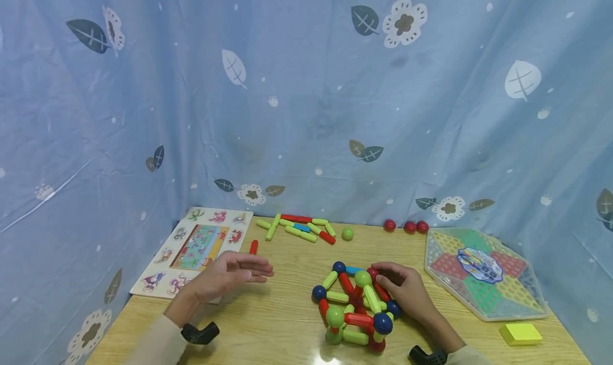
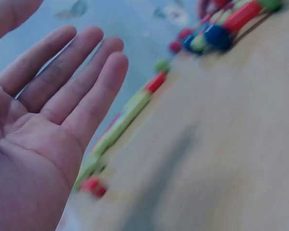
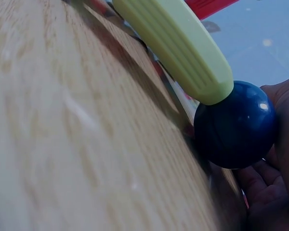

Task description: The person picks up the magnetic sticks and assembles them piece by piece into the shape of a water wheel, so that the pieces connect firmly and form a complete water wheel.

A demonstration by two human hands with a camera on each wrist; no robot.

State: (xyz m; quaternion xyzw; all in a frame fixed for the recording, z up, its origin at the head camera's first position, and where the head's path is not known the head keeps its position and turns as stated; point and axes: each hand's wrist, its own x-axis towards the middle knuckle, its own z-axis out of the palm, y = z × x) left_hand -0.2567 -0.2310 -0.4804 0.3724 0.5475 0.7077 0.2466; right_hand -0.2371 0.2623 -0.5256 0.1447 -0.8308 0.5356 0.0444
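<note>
A construction of magnetic building rods and balls (image 1: 356, 320) in red, yellow-green and blue stands on the table. My right hand (image 1: 409, 293) is at its right side, fingers and thumb curled at a red ball (image 1: 372, 274) and the red rod below it. In the right wrist view a dark blue ball (image 3: 236, 126) joined to a yellow-green rod (image 3: 180, 53) sits close against that hand, partly hiding the fingers. My left hand (image 1: 232, 274) hovers left of the construction, palm bare and fingers extended, holding nothing. A loose red rod (image 1: 254, 247) lies just beyond it.
Several loose rods (image 1: 299, 227) and a green ball (image 1: 347, 233) lie along the back. Red balls (image 1: 390, 225) sit at the back right. A picture puzzle board (image 1: 163, 253) lies left, a hexagonal game board (image 1: 483, 274) right, with a yellow block (image 1: 521, 334) in front.
</note>
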